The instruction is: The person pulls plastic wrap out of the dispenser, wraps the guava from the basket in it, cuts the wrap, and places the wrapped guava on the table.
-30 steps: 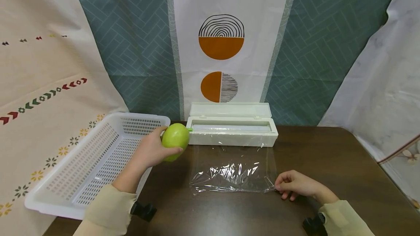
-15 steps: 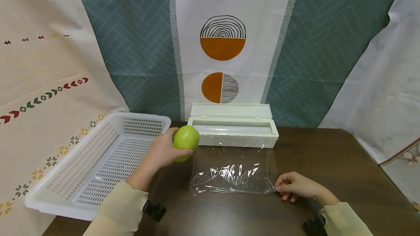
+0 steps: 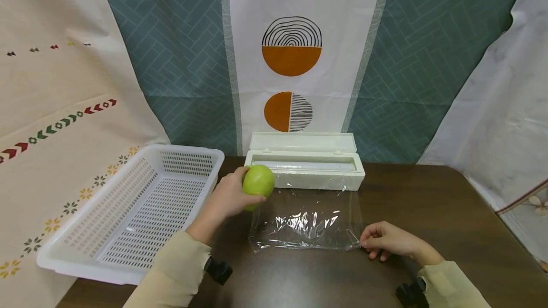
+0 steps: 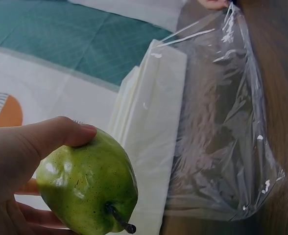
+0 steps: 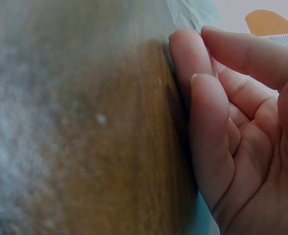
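My left hand (image 3: 231,195) grips a green pear (image 3: 259,182) above the table, just in front of the left end of a white wrap dispenser box (image 3: 317,182). In the left wrist view the stem of the pear (image 4: 87,186) points down and toward the camera. A sheet of clear plastic wrap (image 3: 306,222) runs out of the box and lies over the table toward me. At the sheet's front right corner my right hand (image 3: 391,240) pinches the wrap between thumb and index finger. In the right wrist view that hand (image 5: 242,112) hides most of the pinched edge.
A white perforated plastic basket (image 3: 107,194) stands at the left. The dispenser's lid (image 3: 301,142) is raised, with a roll (image 3: 304,165) inside. Patterned cloth (image 3: 180,61) hangs behind the brown table (image 3: 428,194).
My left hand has carried the pear to the right, from beside the basket to in front of the box's left end. The right hand has stayed at the wrap's corner.
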A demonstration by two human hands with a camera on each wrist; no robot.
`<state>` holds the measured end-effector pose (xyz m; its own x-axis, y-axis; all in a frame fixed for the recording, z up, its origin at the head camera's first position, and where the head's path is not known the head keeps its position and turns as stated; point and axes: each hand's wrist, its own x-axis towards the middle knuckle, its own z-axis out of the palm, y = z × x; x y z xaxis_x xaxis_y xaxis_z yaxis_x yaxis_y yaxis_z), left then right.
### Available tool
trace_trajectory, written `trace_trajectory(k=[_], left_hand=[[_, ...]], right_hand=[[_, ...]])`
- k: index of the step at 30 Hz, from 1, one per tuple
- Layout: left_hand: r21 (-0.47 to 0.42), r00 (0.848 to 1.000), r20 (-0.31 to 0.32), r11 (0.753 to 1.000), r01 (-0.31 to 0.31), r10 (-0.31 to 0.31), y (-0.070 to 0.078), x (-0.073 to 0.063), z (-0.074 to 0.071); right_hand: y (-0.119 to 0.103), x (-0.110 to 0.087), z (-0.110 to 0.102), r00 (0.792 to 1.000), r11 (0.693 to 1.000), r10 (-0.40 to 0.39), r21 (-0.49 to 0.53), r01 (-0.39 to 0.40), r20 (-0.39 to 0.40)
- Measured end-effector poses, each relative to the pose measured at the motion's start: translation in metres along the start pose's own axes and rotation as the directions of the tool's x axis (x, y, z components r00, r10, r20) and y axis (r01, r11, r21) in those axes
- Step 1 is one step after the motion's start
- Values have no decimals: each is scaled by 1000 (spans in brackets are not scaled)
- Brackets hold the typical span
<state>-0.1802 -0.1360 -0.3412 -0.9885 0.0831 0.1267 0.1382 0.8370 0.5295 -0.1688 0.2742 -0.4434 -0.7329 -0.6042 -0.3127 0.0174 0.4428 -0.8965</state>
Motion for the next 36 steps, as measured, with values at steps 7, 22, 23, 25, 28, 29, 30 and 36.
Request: trace_trajectory(k=[7,22,23,25,28,29,30,36], left_hand=[[21,1000,25,1000,-6,6,9,3,11],[34,994,77,997,-74,72,23,9,37],[31,993,80,996,-86,83,24,10,39],[21,991,88,994,-105,103,26,11,43],[1,986,101,991,-131,130,30,12,49],[0,984,106,990,-142,141,31,12,51],[-3,983,112,989,-149,148,32,13,53],[25,971,140,980,-200,194,40,15,63]], right_hand=[[0,-1,-1,1000,1000,-4,-11,4,-1],[0,-1,-1,1000,1000,0,-12,0,1],[-1,-1,-1,1000,1000,1,-11,-1,2],[-1,-1,-1,1000,1000,1,-9,-1,5],[-1,-2,-2,1000,1000,1,-8,-1,7],[-1,-2,-2,1000,1000,4,-9,-4,7],[-1,-2,-2,1000,1000,6,-9,-6,6],[-1,-1,-2,1000,1000,6,-10,-6,7]])
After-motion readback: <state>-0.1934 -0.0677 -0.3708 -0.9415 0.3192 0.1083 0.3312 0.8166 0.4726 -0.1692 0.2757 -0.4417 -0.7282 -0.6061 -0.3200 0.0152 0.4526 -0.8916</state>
